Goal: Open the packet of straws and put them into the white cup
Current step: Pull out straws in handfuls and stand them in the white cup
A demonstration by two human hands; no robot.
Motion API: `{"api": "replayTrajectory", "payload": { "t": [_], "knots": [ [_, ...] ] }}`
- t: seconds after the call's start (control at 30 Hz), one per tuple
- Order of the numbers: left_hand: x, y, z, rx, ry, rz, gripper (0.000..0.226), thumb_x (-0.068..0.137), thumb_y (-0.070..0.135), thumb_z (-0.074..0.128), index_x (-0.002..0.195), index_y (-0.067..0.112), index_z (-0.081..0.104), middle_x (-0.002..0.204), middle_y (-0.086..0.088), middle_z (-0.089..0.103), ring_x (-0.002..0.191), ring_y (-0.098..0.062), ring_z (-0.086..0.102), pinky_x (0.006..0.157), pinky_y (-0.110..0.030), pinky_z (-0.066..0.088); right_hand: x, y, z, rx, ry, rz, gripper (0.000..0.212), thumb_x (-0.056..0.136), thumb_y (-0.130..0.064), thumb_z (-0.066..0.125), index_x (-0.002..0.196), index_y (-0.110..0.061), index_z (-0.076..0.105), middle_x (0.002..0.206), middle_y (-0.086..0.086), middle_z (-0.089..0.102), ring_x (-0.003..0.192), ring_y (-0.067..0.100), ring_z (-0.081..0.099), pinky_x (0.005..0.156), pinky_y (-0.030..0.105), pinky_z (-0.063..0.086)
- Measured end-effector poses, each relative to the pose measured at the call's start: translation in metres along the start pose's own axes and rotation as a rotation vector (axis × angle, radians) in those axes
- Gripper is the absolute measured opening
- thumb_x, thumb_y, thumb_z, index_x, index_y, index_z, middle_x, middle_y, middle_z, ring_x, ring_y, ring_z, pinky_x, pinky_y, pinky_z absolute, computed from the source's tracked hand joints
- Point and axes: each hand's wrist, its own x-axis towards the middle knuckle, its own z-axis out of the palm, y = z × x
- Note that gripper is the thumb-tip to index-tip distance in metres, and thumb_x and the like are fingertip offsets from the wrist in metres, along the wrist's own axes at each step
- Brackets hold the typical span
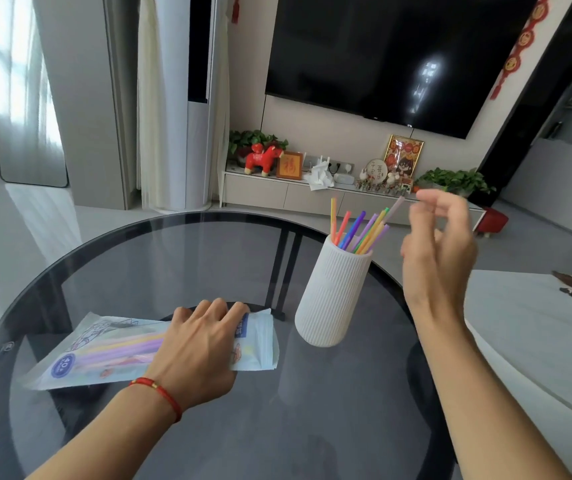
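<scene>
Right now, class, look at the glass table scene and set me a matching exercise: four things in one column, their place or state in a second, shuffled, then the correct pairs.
Column one:
1. ribbed white cup
2. colourful plastic straws
3. pale blue straw packet
4. left hand

Column two:
A. lying flat on the round glass table
B. pressing down on the packet
C. standing upright, right of the packet
D. sticking out of the cup's mouth

Pairs: 1-C, 2-D, 3-A, 4-B
</scene>
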Motion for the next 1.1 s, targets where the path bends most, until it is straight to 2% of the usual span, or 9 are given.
{"api": "replayTrajectory", "payload": {
  "t": [0.07, 0.2, 0.37, 0.53, 0.63, 0.8, 0.87, 0.97, 1.1],
  "knots": [
    [0.0, -0.001, -0.003, -0.002, 0.003, -0.003, 0.061, 0.062, 0.038, 0.057, 0.122, 0.034, 0.048, 0.097, 0.008, 0.05, 0.093, -0.022, 0.055, 0.079, -0.039, 0.043, -0.021, 0.004, -0.002, 0.107, -0.027, -0.106, 0.021, 0.099, -0.029, 0.052, 0.099, -0.015, 0.066, 0.087, -0.01, 0.067, 0.06, 0.012, 0.059, 0.055, 0.026, 0.043],
    [0.002, -0.004, -0.01, 0.028, 0.019, 0.021, 0.069, 0.063, 0.039, 0.058, 0.13, 0.034, 0.043, 0.103, 0.006, 0.046, 0.093, -0.023, 0.053, 0.083, -0.041, 0.043, -0.073, 0.024, 0.013, 0.053, -0.453, 0.03, 0.026, 0.099, -0.029, 0.053, 0.083, -0.016, 0.069, 0.073, -0.017, 0.069, 0.057, 0.001, 0.061, 0.056, 0.014, 0.045],
    [0.004, -0.009, -0.017, 0.206, 0.06, 0.095, 0.076, 0.065, 0.016, 0.065, 0.137, 0.027, 0.042, 0.108, -0.003, 0.048, 0.09, -0.029, 0.054, 0.093, -0.051, 0.042, -0.116, 0.036, 0.044, 0.12, -0.842, 0.692, 0.027, 0.111, -0.034, 0.045, 0.116, -0.016, 0.065, 0.113, 0.012, 0.07, 0.068, 0.023, 0.068, 0.051, 0.035, 0.052],
    [0.006, -0.003, -0.019, 0.469, 0.134, 0.269, 0.08, 0.063, 0.005, 0.068, 0.135, 0.029, 0.043, 0.116, -0.013, 0.049, 0.1, -0.034, 0.054, 0.103, -0.07, 0.026, -0.141, 0.03, 0.053, 0.506, -0.938, 1.15, 0.054, 0.112, -0.048, 0.038, 0.13, -0.003, 0.061, 0.11, 0.026, 0.064, 0.074, 0.034, 0.068, 0.054, 0.039, 0.058],
    [0.005, 0.0, -0.016, 0.491, 0.133, 0.26, 0.083, 0.063, 0.007, 0.071, 0.135, 0.036, 0.042, 0.117, -0.011, 0.049, 0.101, -0.032, 0.053, 0.102, -0.068, 0.026, -0.144, 0.03, 0.056, 0.479, -0.976, 1.122, 0.056, 0.111, -0.047, 0.04, 0.12, -0.001, 0.069, 0.104, 0.022, 0.065, 0.069, 0.029, 0.064, 0.056, 0.038, 0.055],
    [0.005, -0.008, -0.008, 0.456, 0.101, 0.18, 0.086, 0.059, 0.002, 0.05, 0.136, 0.039, 0.041, 0.116, -0.009, 0.048, 0.101, -0.031, 0.053, 0.097, -0.065, 0.027, -0.148, 0.045, 0.06, 0.438, -0.883, 1.001, 0.042, 0.114, -0.025, 0.042, 0.108, 0.004, 0.072, 0.076, 0.007, 0.07, 0.06, 0.018, 0.058, 0.052, 0.028, 0.049],
    [0.003, -0.011, -0.003, 0.437, 0.085, 0.131, 0.091, 0.057, 0.003, 0.064, 0.137, 0.04, 0.04, 0.114, -0.008, 0.048, 0.099, -0.03, 0.053, 0.094, -0.062, 0.028, -0.148, 0.052, 0.061, 0.381, -0.839, 0.914, 0.033, 0.111, -0.016, 0.049, 0.106, 0.006, 0.072, 0.079, 0.012, 0.072, 0.06, 0.017, 0.062, 0.054, 0.026, 0.053],
    [0.002, -0.019, 0.003, 0.389, 0.051, 0.078, 0.094, 0.056, 0.013, 0.075, 0.137, 0.042, 0.038, 0.114, -0.004, 0.046, 0.1, -0.028, 0.052, 0.092, -0.059, 0.028, -0.145, 0.06, 0.059, 0.263, -0.78, 0.707, 0.019, 0.106, -0.014, 0.062, 0.1, -0.008, 0.078, 0.081, 0.016, 0.078, 0.059, 0.019, 0.068, 0.052, 0.027, 0.055],
    [0.001, -0.024, 0.005, 0.297, 0.028, 0.057, 0.092, 0.059, 0.018, 0.074, 0.14, 0.042, 0.037, 0.114, 0.001, 0.047, 0.102, -0.024, 0.052, 0.094, -0.06, 0.028, -0.136, 0.069, 0.056, 0.153, -0.755, 0.47, 0.014, 0.099, -0.017, 0.073, 0.106, -0.023, 0.084, 0.079, -0.005, 0.082, 0.06, 0.008, 0.073, 0.05, 0.02, 0.054]
  ]
}}
